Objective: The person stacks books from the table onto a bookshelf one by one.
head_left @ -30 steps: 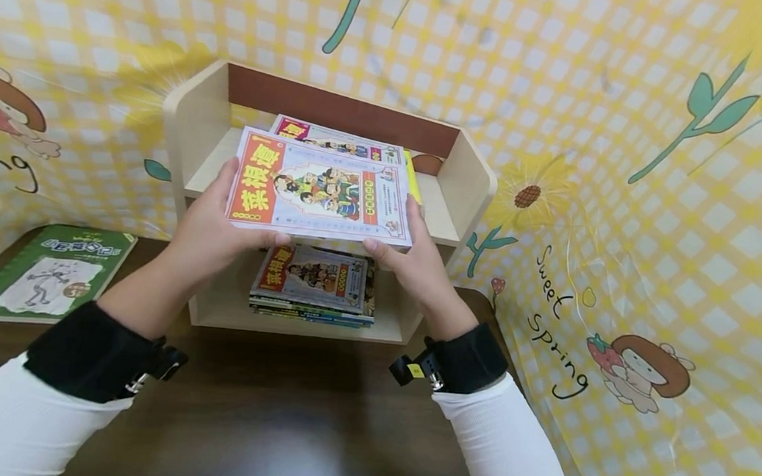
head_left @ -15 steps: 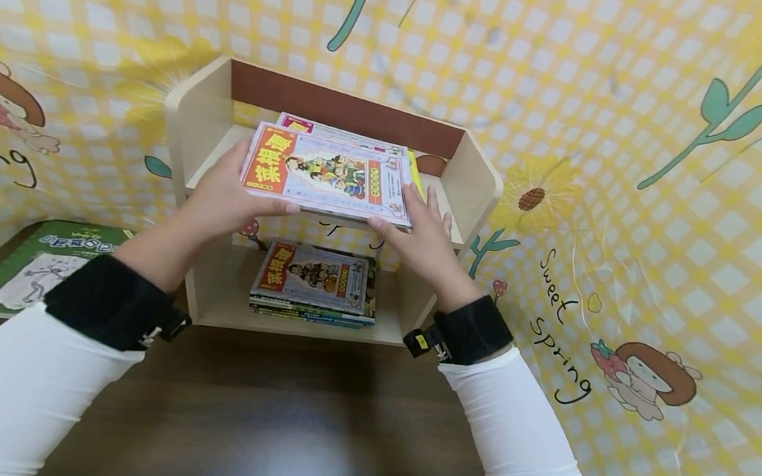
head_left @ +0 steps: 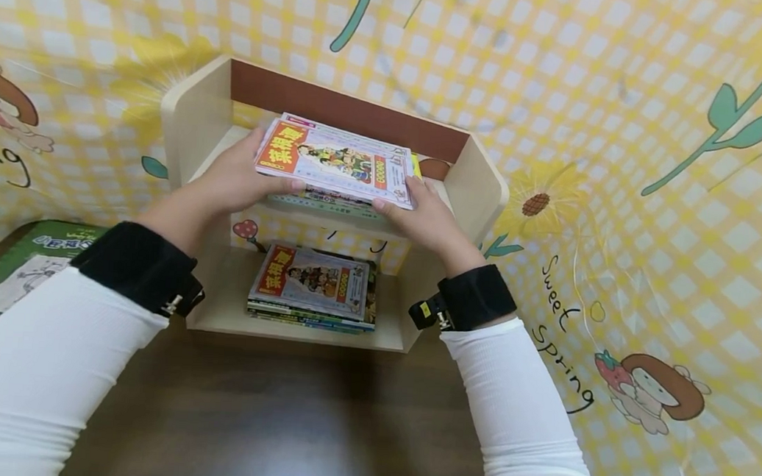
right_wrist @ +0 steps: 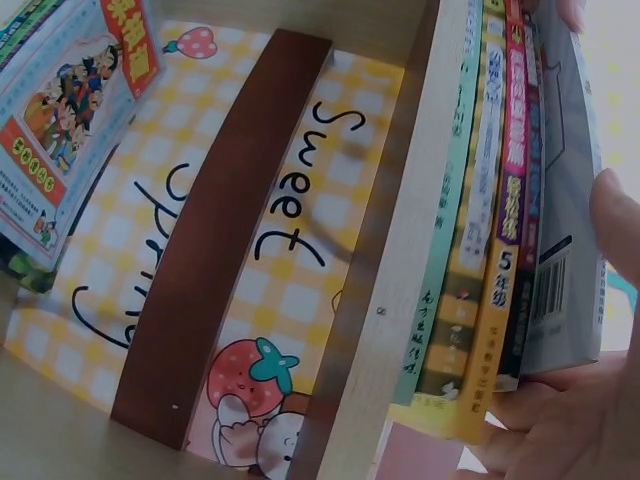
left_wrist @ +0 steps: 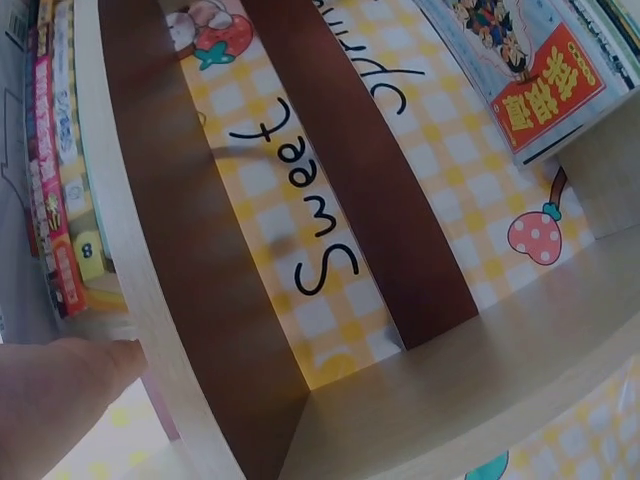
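Both hands hold a light-blue paperback book [head_left: 340,163] with a red title panel and cartoon figures on its cover. My left hand [head_left: 232,182] grips its left end, thumb along the near edge. At the right end, my right hand [head_left: 425,215] grips it with the thumb on the near edge and the fingers at the side. The book lies slightly tilted close over a stack of books [head_left: 330,203] on the upper shelf. Spines of that stack [right_wrist: 475,200] show in the right wrist view, and the held book's barcoded back [right_wrist: 565,250] faces the stack.
The two-tier wooden bookshelf [head_left: 197,122] has raised side panels and a brown back rail [head_left: 350,107]. Its lower shelf [head_left: 229,319] bears another book stack [head_left: 314,281]. A green book [head_left: 27,265] lies at the left on the dark table [head_left: 275,422]. Yellow checked cloth hangs behind.
Both hands have carried the paperback away from me and slightly right, from in front of the upper shelf to over its stack. Spines below it now show.
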A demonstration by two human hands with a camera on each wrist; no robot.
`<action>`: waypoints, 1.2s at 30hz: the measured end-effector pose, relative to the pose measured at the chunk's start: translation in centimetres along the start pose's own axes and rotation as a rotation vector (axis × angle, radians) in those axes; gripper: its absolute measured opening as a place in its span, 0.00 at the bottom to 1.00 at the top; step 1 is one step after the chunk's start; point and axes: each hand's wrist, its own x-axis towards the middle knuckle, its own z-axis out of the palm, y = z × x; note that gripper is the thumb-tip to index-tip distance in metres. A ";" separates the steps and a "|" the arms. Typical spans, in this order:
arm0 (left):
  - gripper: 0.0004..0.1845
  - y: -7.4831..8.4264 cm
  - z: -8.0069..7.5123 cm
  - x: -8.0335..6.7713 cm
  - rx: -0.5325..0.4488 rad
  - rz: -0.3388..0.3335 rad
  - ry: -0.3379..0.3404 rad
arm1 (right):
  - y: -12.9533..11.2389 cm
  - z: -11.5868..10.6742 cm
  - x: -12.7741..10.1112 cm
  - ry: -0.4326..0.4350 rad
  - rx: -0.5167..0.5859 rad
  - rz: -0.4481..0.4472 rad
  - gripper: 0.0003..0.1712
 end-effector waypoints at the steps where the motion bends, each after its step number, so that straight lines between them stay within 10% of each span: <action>1: 0.54 0.1 0.0 0.2 -0.001 -0.003 -0.009 | 0.1 -0.1 0.1 -0.006 0.026 0.005 0.46; 17: 0.49 0.4 0.9 1.8 -0.111 -0.078 0.020 | 1.1 0.2 2.0 0.050 0.254 0.005 0.35; 36: 0.51 0.0 0.8 2.8 -0.056 -0.086 -0.003 | 1.5 1.0 2.6 0.118 0.209 -0.023 0.33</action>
